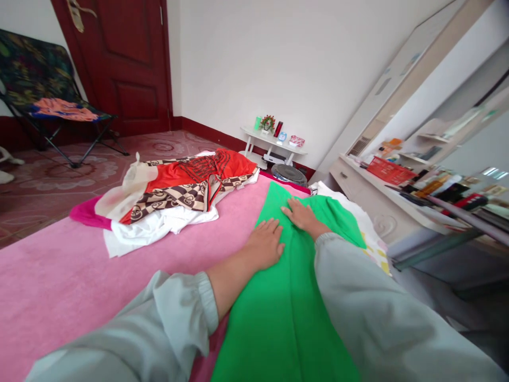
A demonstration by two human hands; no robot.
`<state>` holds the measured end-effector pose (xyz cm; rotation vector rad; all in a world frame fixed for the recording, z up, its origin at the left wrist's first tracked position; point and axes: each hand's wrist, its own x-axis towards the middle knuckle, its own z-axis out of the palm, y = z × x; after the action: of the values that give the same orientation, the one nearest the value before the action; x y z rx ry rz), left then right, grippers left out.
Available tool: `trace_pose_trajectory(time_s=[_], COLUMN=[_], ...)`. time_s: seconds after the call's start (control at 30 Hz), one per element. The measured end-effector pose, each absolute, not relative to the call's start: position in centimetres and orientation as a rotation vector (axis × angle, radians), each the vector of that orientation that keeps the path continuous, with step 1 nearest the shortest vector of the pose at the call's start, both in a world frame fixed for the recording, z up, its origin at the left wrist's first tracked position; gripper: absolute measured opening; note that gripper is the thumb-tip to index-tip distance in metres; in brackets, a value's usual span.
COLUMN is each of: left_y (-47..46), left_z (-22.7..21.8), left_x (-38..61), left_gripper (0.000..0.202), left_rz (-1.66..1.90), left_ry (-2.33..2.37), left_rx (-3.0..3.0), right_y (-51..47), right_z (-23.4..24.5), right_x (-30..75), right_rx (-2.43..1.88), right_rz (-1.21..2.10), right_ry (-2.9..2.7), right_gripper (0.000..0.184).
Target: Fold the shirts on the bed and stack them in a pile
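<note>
In the head view, a smooth green garment [286, 286] lies spread lengthwise on a plush pink cover [167, 270], a long crease or seam running down it; its exact type is hard to tell. Left of it sits a loose heap of clothes [191, 185] in red, checked brown and white; on the right, a white cloth [369, 239] shows past its edge, near a pale dresser [353, 188]. The right sleeve [369, 297] hides part of the green. Left hand [265, 243] and right hand [301, 215] rest flat, ungrasping, with the garment directly beneath them.
</note>
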<state>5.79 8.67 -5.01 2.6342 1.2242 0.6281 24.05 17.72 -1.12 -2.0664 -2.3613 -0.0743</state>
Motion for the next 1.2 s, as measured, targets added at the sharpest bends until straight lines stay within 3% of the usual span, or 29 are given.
trace_pose_trajectory(time_s=[0.17, 0.57, 0.83, 1.0, 1.2], left_y=[8.9, 6.5, 1.2, -1.9, -4.7], left_z=[-4.7, -4.5, -4.3, -2.6, -1.1], left_x=[5.5, 2.5, -3.0, -6.2, -8.7], left_gripper=[0.053, 0.054, 0.070, 0.090, 0.100], left_rz=[0.598, 0.555, 0.334, 0.163, 0.098], left_ry=[1.180, 1.041, 0.926, 0.779, 0.647], left_rx=[2.638, 2.665, 2.770, 2.728, 2.636], right_y=[8.9, -8.8, -13.5, -15.5, -16.6], right_z=[0.0, -2.1, -0.6, -0.2, -0.8], right_x=[22.5, 20.6, 20.6, 20.0, 19.7], right_rx=[-1.582, -1.244, -1.024, -0.962, -0.936], right_rz=[-0.147, 0.216, 0.260, 0.288, 0.242], right_ry=[-2.272, -2.330, -2.606, -2.713, -2.632], right_gripper=[0.044, 0.049, 0.063, 0.070, 0.067])
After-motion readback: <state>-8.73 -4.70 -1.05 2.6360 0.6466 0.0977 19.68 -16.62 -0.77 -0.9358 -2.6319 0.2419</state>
